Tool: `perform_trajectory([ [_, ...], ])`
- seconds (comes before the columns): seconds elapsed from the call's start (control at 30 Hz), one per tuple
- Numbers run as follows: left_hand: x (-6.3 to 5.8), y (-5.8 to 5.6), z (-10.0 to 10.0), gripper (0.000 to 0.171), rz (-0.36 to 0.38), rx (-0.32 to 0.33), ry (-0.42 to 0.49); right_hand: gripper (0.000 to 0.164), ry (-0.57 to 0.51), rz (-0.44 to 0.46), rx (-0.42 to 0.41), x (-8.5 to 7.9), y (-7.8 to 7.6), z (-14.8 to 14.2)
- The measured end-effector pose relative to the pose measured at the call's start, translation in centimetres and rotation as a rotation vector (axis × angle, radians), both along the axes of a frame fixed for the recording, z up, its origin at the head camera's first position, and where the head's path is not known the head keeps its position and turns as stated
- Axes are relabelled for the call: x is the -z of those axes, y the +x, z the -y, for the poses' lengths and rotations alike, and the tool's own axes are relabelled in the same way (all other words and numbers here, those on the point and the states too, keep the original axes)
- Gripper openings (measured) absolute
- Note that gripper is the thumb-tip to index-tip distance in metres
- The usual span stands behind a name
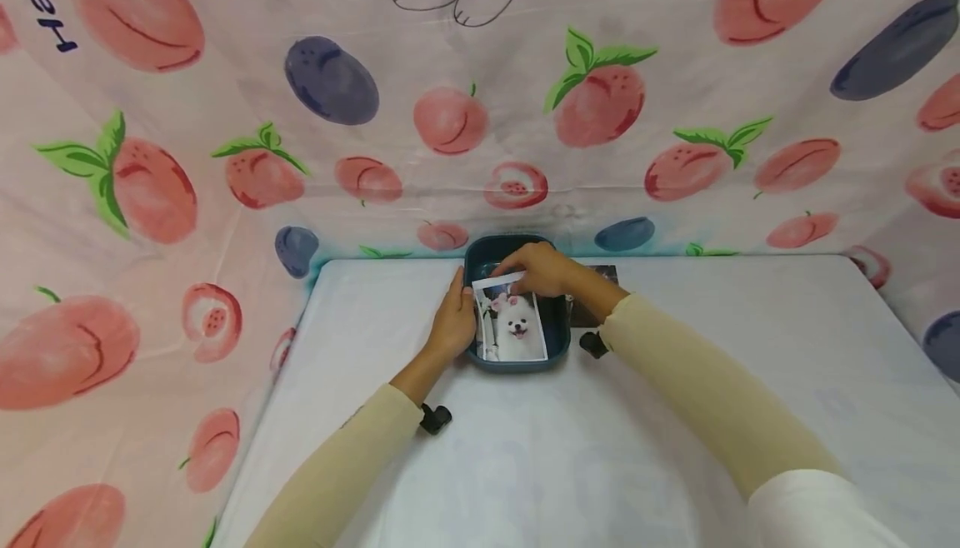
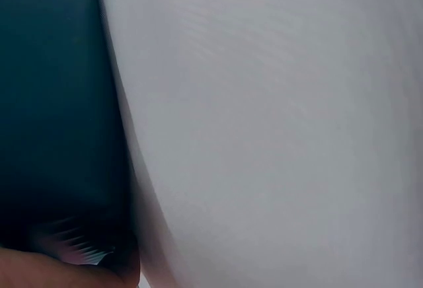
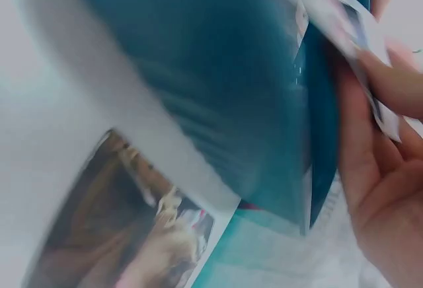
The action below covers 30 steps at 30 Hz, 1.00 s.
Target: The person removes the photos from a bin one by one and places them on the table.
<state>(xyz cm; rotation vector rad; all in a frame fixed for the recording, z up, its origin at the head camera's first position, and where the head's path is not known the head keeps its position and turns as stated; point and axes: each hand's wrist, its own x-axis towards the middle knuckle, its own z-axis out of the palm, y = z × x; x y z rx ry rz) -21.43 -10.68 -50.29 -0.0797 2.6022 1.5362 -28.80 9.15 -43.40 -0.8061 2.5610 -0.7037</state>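
A dark teal plastic bin [image 1: 516, 366] stands at the back of the white table. My left hand [image 1: 453, 319] holds its left wall, with a fingertip showing at the rim in the right wrist view. A photo print of a white fluffy dog [image 1: 517, 327] leans within the bin's opening. Its top edge is pinched between the thumb and fingers of my right hand [image 1: 543, 269], which reaches over from the right. The left wrist view shows the bin's outer wall [image 2: 56, 103] and part of the left hand [image 2: 66, 271] low down.
Another print with a dark brown picture [image 3: 125, 222] lies on the table just right of the bin, partly under the right forearm in the head view. A fruit-patterned cloth [image 1: 450, 119] hangs right behind the table's back edge.
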Motion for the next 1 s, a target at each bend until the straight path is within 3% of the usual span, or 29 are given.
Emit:
perform_trajectory([
  [0.13, 0.2, -0.1, -0.1, 0.055, 0.013, -0.001, 0.004, 0.037, -0.190, -0.047, 0.152, -0.2, 1.0, -2.6],
  [0.23, 0.2, -0.1, -0.1, 0.055, 0.008, -0.006, 0.005, 0.038, -0.259, -0.096, 0.248, -1.2, 1.6, -5.3],
  [0.37, 0.3, -0.1, 0.0, 0.055, 0.001, -0.003, 0.004, 0.039, -0.274, -0.161, 0.354, -2.2, 1.8, -9.5],
  [0.5, 0.2, 0.0, 0.0, 0.055, 0.003, 0.006, 0.006, 0.039, -0.249, -0.133, 0.463, -2.6, 1.8, -14.1],
  [0.6, 0.1, 0.0, 0.1, 0.055, 0.005, 0.005, 0.008, 0.039, -0.194, -0.078, 0.489, -2.4, 1.6, -17.2],
  [0.8, 0.3, 0.0, 0.2, 0.055, -0.003, 0.006, 0.008, 0.046, -0.112, 0.046, 0.494, -0.6, 1.2, -22.0],
  [1.0, 0.2, 0.1, 0.2, 0.055, 0.004, 0.012, 0.009, 0.042, -0.078, 0.016, 0.548, 2.8, 0.6, -24.6],
])
